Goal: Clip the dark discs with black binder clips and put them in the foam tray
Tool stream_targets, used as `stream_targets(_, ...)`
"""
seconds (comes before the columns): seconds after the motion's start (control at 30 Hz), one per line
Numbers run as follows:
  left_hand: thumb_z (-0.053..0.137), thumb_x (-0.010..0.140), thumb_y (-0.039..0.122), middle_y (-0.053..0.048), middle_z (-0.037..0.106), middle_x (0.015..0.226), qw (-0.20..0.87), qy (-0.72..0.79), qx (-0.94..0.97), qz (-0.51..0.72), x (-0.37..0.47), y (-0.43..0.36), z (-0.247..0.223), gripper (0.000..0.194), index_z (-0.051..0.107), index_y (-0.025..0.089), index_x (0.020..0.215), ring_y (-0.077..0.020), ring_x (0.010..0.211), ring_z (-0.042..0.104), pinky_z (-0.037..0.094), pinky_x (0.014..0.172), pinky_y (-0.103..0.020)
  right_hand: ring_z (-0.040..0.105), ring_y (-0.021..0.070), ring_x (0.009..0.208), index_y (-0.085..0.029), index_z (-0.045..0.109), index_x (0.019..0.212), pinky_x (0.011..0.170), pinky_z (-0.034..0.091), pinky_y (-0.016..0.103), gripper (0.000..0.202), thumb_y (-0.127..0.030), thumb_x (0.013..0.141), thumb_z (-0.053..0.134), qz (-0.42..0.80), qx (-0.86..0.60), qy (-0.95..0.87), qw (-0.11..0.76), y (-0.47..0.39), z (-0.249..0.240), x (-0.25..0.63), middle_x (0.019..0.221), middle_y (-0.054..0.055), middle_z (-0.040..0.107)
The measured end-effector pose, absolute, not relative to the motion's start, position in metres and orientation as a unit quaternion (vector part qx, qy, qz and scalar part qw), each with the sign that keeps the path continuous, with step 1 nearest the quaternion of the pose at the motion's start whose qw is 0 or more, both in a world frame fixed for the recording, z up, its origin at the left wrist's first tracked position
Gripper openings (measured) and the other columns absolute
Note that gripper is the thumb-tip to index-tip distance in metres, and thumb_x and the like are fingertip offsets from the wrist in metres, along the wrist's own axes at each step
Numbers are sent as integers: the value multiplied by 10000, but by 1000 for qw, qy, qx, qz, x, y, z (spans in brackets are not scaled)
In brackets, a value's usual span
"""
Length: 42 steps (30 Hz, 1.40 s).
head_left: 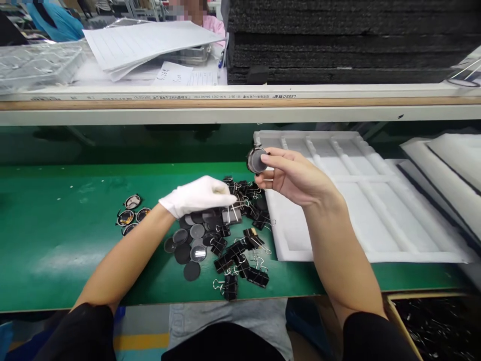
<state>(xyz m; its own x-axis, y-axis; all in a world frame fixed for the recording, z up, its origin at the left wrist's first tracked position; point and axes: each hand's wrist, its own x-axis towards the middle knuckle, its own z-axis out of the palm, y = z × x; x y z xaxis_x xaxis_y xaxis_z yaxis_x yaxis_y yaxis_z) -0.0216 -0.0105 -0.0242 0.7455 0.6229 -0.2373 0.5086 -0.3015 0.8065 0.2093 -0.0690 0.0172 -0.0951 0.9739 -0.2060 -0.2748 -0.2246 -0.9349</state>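
Observation:
My right hand (291,173), bare, is raised above the bench and pinches a round watch-case-like part (257,160) with a dark disc on its face. My left hand (199,196), in a white glove, is closed over the pile, with a binder clip (232,215) at its fingertips by the wire handles. Black binder clips (235,255) lie loose around and in front of it. Below the glove spread several round dark discs (191,271), some of them glossy. Left of my left forearm sit several round parts (126,217) with their insides showing.
A white foam tray (338,200) with compartments stands at the right, beside stacked white foam sheets (451,160). A shelf edge (150,116) crosses above the green bench (67,250). Papers (150,42) and black foam blocks (338,45) rest on it. A box (393,316) of dark pieces is lower right.

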Motion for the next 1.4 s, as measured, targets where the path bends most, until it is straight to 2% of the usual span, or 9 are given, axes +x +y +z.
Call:
stream_targets(0.2,802,818,404,95,317,574,712,392,539,220,-28,-3,-15,351,552,176,724,-27,446,202,120,437,-193,618,116,821,-216,791,901,648,500,213,306,-428,714,908,622,-477,-429,448,-79,24,215,925,21,722)
stream_targets(0.33,788,846,342,123,226,543,774,378,434,264,-24,-3,-18,330,527,179,725,-25,436,151,115,410,-169,629,155,904,-232,792,912,803,596,326,253,-398,749,892,667,-446,-422,422,-81,21,206,1000,31,717)
stream_targets(0.47,745,895,388,113,242,552,757,379,458,271,-19,-11,-21,286,619,151,796,-28,439,175,129,408,-167,667,186,946,-246,786,978,871,629,423,252,-374,779,873,694,-436,-391,418,-75,9,194,1072,48,739)
stream_targets(0.7,625,957,526,78,334,573,624,365,606,332,-14,-19,-16,414,644,147,792,-45,482,278,217,462,-190,725,151,880,-173,799,919,810,636,255,255,-368,779,882,673,-433,-437,411,-68,1,201,988,80,790)
stream_targets(0.83,544,996,423,-71,676,1005,518,334,675,406,-10,-18,-24,329,651,155,1154,-119,833,635,507,717,-229,730,139,808,-188,806,922,748,660,241,276,-389,756,897,698,-413,-407,420,-64,0,213,955,65,790)
stream_targets(0.97,663,925,383,-139,610,1422,514,273,767,270,-11,-23,-25,548,522,206,1424,-215,1167,662,561,898,-319,740,152,834,-192,806,931,757,655,242,291,-409,756,890,686,-411,-413,435,-61,-2,218,978,70,791)
stream_targets(1.07,507,1015,483,-108,734,1120,527,271,774,224,-17,-23,-17,398,642,151,1189,-167,883,725,572,780,-300,733,153,835,-182,811,953,736,631,236,293,-413,784,875,651,-425,-482,405,-65,4,224,960,81,790)
stream_targets(1.17,392,1045,575,-55,698,794,547,299,740,251,-22,-16,-10,518,643,137,929,-114,605,653,529,607,-254,725,170,838,-194,818,945,698,606,256,262,-414,808,860,608,-431,-531,404,-73,14,235,929,84,786)
stream_targets(1.4,367,1015,672,-10,646,651,508,377,741,226,-21,-25,-6,600,655,172,849,-109,495,545,450,518,-254,721,199,879,-200,820,991,785,585,325,276,-432,842,825,531,-448,-604,391,-82,24,232,996,96,795)
